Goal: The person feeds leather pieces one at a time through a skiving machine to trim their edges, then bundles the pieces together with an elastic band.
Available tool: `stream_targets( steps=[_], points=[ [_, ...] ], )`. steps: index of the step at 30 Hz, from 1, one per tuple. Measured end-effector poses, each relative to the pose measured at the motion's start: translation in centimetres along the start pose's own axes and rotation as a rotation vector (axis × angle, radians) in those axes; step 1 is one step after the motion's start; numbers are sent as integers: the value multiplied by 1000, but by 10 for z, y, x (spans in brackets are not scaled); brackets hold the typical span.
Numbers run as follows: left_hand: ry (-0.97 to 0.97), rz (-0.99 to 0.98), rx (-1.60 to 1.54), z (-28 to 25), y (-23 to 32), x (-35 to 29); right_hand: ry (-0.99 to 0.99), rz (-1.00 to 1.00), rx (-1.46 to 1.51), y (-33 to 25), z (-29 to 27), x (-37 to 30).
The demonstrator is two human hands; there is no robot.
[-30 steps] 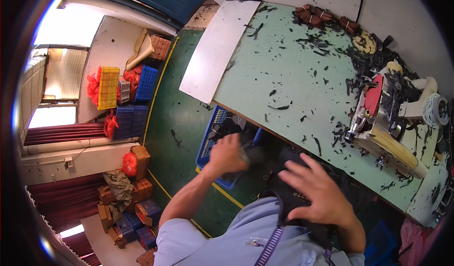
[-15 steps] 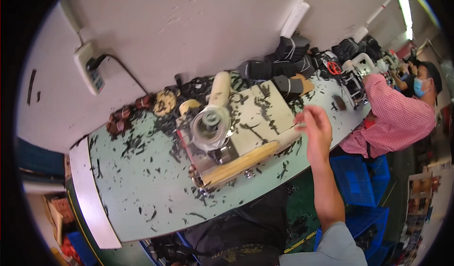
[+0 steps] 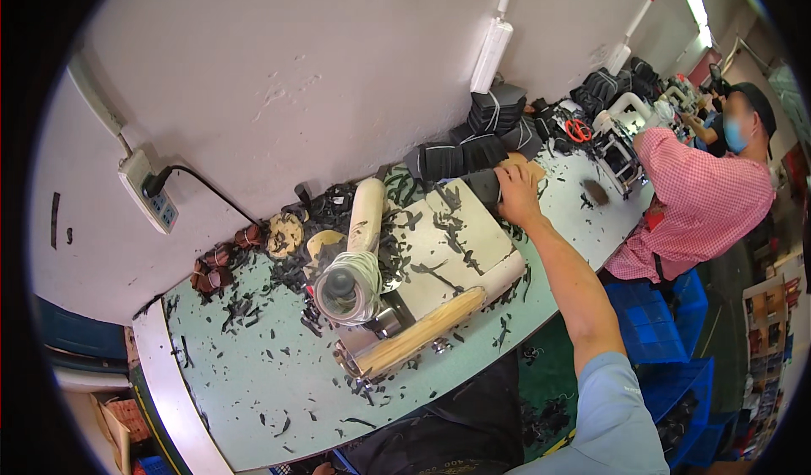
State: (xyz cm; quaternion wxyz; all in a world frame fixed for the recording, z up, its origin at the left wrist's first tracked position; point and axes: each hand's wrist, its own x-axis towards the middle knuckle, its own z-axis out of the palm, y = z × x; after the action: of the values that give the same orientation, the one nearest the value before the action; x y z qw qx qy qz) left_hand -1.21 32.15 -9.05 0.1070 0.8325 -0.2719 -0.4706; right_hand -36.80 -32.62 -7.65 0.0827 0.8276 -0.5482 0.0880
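My right hand [image 3: 517,192] reaches to the back right corner of a cream table-top machine [image 3: 500,274]. Its fingers are closed over the right end of a dark stack of flat pieces [image 3: 481,186], and the thumb side is partly hidden. Black trimmings lie across the machine's flat top. At its front left is a round part wrapped in clear plastic [image 3: 340,285], with a cream tube behind it. A pale yellow wooden-looking bar [image 3: 422,331] runs along the front. Of my left hand, only a small patch of skin [image 3: 323,469] shows at the lower edge; its fingers cannot be made out.
Banded stacks of black pieces [image 3: 498,109] stand against the wall, beside orange-handled scissors [image 3: 578,130]. Brown bundles [image 3: 211,276] lie at the back left. Scraps litter the green table [image 3: 245,390]. A co-worker in a checked shirt [image 3: 705,188] sits at right, near blue crates [image 3: 646,323].
My right hand has moved left and away from me, from open in the air to gripping the dark stack. The view has shifted slightly. A patch of skin now shows at the lower edge.
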Motion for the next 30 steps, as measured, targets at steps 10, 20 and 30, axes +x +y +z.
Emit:
stream_targets(
  steps=[10,20,30],
  points=[
    [-161,415,-305,-17,197,-22,194,-177,390,-16,-211,-139],
    [-1044,416,-463,-4,305,-8,-383,-916,940,-128,-260,-214],
    [-972,67,-1222,3,194,10,177,-311,948,-204,-205,-281]
  ],
)
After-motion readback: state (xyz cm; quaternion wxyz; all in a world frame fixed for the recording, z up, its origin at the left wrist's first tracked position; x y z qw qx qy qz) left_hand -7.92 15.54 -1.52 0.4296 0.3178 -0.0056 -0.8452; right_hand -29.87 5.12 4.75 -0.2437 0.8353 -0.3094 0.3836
